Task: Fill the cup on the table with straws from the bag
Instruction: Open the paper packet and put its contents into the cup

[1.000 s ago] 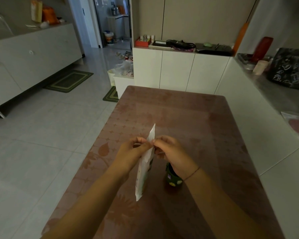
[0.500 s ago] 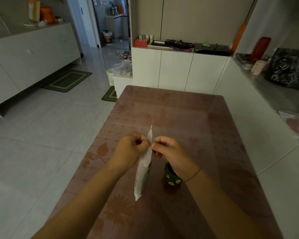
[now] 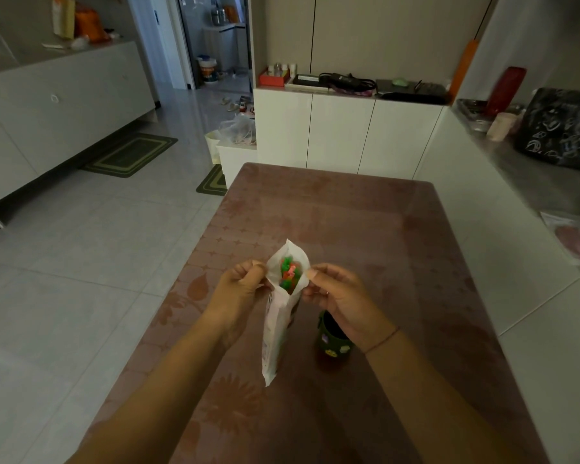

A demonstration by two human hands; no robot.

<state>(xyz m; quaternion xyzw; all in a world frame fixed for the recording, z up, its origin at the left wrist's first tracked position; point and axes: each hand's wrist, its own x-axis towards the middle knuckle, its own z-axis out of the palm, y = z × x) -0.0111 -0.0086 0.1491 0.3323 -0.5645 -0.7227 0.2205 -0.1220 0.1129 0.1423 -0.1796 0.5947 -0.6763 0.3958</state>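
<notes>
Both hands [image 3: 238,293] spread the bag [image 3: 277,329] (print perhaps unreadable).

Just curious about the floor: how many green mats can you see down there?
2. One green mat lies by the long white cabinet on the left; a smaller mat sits just beyond the table's far left corner, partly hidden.

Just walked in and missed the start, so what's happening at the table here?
A person is holding a white bag up over the brown table, the left hand and the right hand each pinching one side of its mouth. The mouth is pulled open, and the ends of colourful straws show inside. A dark green cup stands on the table just below the right hand. No straws are visible in the cup, though the hand hides part of it.
</notes>
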